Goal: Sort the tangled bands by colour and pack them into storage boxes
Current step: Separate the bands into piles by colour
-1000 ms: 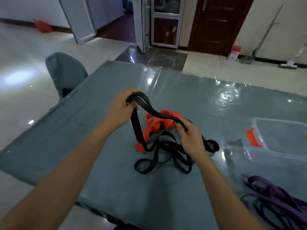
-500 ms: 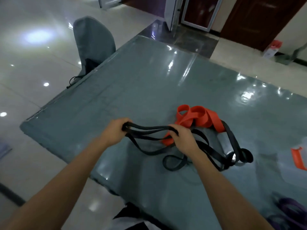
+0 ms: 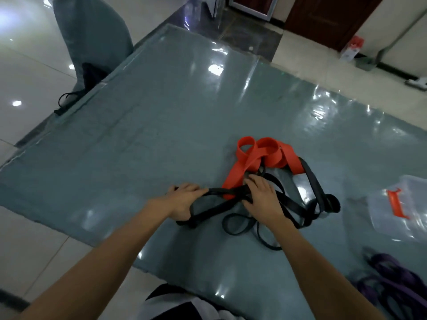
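The clear storage box (image 3: 397, 211) by the worktop's right edge runs off the frame. The purple bands (image 3: 397, 282) at the near right corner are cut off and blurred. The left hand (image 3: 184, 199) hides its own fingers.
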